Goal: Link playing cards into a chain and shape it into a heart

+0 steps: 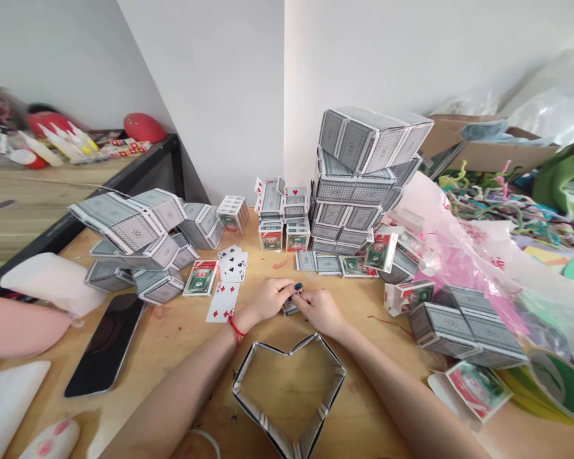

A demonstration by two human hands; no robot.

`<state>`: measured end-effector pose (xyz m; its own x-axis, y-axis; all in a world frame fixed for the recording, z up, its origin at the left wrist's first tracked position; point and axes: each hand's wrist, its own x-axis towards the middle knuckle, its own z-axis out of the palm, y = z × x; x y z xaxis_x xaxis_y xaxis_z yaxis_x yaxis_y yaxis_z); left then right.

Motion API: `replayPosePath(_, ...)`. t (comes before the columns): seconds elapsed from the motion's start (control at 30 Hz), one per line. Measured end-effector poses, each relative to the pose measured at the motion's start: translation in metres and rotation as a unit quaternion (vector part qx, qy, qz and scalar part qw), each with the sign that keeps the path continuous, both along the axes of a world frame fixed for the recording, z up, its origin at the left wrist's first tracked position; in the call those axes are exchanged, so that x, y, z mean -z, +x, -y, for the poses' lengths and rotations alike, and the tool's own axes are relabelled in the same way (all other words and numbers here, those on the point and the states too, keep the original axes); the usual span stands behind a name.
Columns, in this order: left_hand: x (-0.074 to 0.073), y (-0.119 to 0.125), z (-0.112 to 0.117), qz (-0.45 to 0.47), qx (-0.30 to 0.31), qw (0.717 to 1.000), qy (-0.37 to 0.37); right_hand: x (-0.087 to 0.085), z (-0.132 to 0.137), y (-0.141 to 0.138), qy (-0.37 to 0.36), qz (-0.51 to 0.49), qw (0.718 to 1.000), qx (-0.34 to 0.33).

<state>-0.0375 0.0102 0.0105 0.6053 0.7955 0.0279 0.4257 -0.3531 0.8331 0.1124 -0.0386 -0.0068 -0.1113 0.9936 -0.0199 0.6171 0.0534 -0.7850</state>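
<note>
My left hand [266,298] and my right hand [321,310] meet at the middle of the wooden table [172,338], both pinched on a small folded bundle of playing cards [290,308]. A red string circles my left wrist. Just in front of my arms lies a heart-shaped frame [289,389] made of folded cards, hollow inside. Loose face-up cards [224,301] lie left of my left hand, with more cards [233,262] behind them.
Stacks of card packs [358,178] rise at the back centre, and another heap [138,236] stands at left. Card boxes [463,328] and a pink plastic bag [459,255] crowd the right. A dark phone [108,344] lies at left. Another person's arm [19,325] enters from the left edge.
</note>
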Motion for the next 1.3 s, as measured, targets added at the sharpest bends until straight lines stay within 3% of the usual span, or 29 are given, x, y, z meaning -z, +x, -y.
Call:
replayPosePath(0.2,0.001,0.000,0.001,0.012,-0.009,1.000,-0.003,0.000,0.000,0.000,0.017,-0.008,1.000,0.005)
replayPosePath(0.5,0.003,0.002,0.000,0.039,-0.020,0.999,-0.005,-0.003,0.002,0.006,-0.064,-0.167,0.983,-0.044)
replayPosePath(0.67,0.004,0.002,0.001,-0.006,-0.025,0.999,0.037,-0.002,0.002,0.007,-0.100,-0.227,0.967,-0.056)
replayPosePath(0.9,0.001,0.005,0.003,-0.011,-0.047,0.998,0.046,-0.006,0.003,0.008,-0.089,-0.225,0.968,-0.069)
replayPosePath(1.07,0.001,0.007,0.002,-0.013,-0.071,0.997,0.037,-0.005,0.004,0.002,-0.084,-0.181,0.979,-0.033)
replayPosePath(1.3,0.000,0.005,0.003,-0.041,-0.041,0.998,0.037,-0.010,-0.002,0.001,-0.098,-0.122,0.988,-0.016)
